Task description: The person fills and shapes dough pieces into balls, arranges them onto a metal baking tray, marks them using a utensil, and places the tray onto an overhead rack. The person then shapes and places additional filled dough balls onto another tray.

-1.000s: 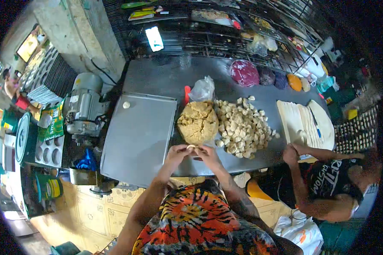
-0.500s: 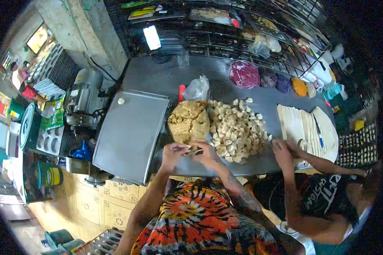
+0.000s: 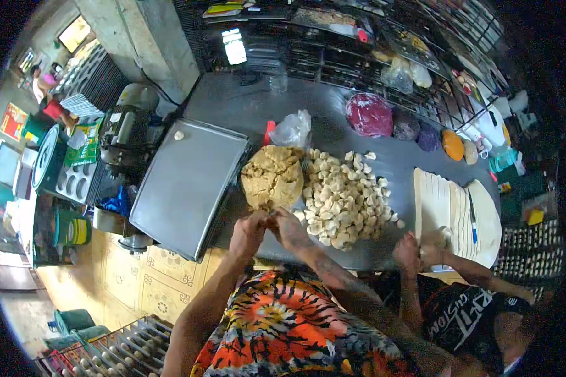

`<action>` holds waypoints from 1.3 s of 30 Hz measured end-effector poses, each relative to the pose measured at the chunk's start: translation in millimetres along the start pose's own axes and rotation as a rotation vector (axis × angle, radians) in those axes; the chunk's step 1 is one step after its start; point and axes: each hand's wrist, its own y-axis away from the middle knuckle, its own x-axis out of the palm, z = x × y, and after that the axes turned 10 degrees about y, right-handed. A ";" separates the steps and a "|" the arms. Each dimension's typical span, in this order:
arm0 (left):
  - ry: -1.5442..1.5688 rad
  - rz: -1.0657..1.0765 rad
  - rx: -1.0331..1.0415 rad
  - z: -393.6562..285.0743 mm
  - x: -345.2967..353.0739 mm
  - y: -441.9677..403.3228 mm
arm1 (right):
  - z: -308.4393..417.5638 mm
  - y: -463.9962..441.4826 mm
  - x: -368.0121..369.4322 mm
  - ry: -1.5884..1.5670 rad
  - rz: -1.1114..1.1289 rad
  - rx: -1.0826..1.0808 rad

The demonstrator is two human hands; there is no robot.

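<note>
My left hand [image 3: 248,234] and my right hand [image 3: 288,229] meet at the near side of a large crumbly tan mass [image 3: 272,178], both with fingers closed. What they pinch between them is hidden by the fingers. To the right of the mass lies a heap of small pale dough pieces [image 3: 344,200]. A metal tray [image 3: 188,182] stands to the left, with one small pale ball [image 3: 178,135] near its far left corner. Behind the mass are a clear plastic bag [image 3: 292,130] and a red object [image 3: 269,132].
At the right, a co-worker's hands [image 3: 418,251] are beside sliced dough sheets [image 3: 434,207] with a blue-handled knife [image 3: 474,234]. Wrapped magenta dough [image 3: 369,115] and smaller coloured lumps lie at the back. A motor machine [image 3: 129,125] stands left, a rack [image 3: 119,352] at lower left.
The view has shifted, bringing the lower-left rack further into sight. My hands have drawn closer together, and the pale bit seen between my fingers is now hidden. The co-worker's hands have moved too.
</note>
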 end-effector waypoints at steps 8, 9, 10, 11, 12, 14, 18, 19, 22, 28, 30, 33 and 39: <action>0.243 -0.196 0.022 39.3 -27.9 -21.8 | 22.8 -72.9 -11.5 -0.203 -0.021 0.262; 0.392 -0.239 -0.091 45.1 -39.3 -24.0 | 22.9 -81.7 -5.0 -0.289 0.125 0.516; 0.539 -0.278 -0.202 50.4 -52.9 -28.0 | 18.6 -90.1 10.0 -0.411 0.087 0.592; 0.688 -0.318 -0.314 55.1 -65.8 -32.6 | 14.0 -98.6 21.8 -0.417 0.044 0.524; 0.693 -0.316 -0.315 57.4 -77.7 -37.5 | 16.7 -109.2 33.4 -0.409 0.057 0.547; 0.611 -0.316 -0.312 62.9 -98.0 -47.2 | 18.5 -131.8 54.9 -0.394 0.089 0.564; 0.541 -0.307 -0.325 79.2 -149.4 -70.6 | 16.2 -178.1 96.9 -0.456 0.133 0.534; 0.555 -0.304 -0.329 84.5 -164.8 -76.4 | 17.2 -190.2 107.4 -0.492 0.137 0.516; 0.534 -0.338 -0.297 115.5 -207.7 -94.6 | 26.6 -218.9 131.6 -0.580 0.161 0.478; -0.069 -0.673 0.261 187.5 -296.3 -172.9 | 47.5 -213.7 86.4 -0.971 0.342 0.792; -0.023 -0.571 0.286 197.8 -306.0 -188.1 | 41.6 -187.4 67.6 -0.918 0.343 0.846; -0.133 -0.454 0.365 216.7 -306.0 -186.9 | 36.1 -138.8 37.7 -0.769 0.317 0.917; -0.533 -0.147 0.241 232.3 -311.9 -171.5 | 6.0 -26.8 -8.7 -0.464 0.209 0.922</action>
